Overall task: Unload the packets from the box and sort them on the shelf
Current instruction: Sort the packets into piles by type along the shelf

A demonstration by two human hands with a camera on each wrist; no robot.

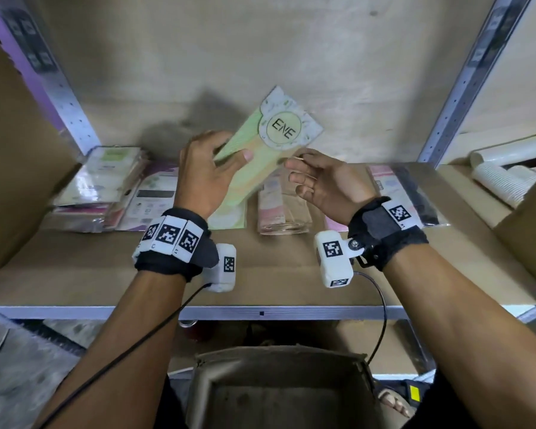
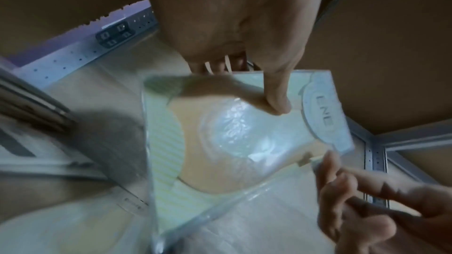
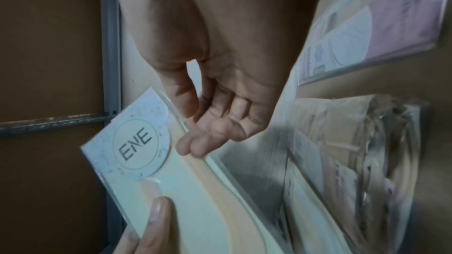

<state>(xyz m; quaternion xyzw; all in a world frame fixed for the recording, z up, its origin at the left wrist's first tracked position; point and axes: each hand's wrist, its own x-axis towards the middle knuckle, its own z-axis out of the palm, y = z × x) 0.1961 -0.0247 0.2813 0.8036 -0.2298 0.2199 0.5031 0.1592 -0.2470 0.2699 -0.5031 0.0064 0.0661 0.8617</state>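
I hold a pale green packet (image 1: 270, 150) with a round "ENE" label tilted above the shelf (image 1: 260, 274). My left hand (image 1: 226, 148) grips its lower left part, the thumb (image 2: 278, 103) pressed on the clear front of the packet (image 2: 220, 142). My right hand (image 1: 300, 171) is beside it with relaxed fingers, and its fingertips (image 3: 200, 146) touch the right edge of the packet (image 3: 137, 161). The open cardboard box (image 1: 279, 391) stands below the shelf's front edge; I see no packet inside it.
Sorted packets lie along the back of the shelf: a pale stack (image 1: 106, 181) at the left, a white and pink packet (image 1: 155, 199), a green one (image 1: 229, 218), a pink and brown pile (image 1: 282, 212), and pink and dark packets (image 1: 409, 193). Paper cups (image 1: 502, 178) lie at far right.
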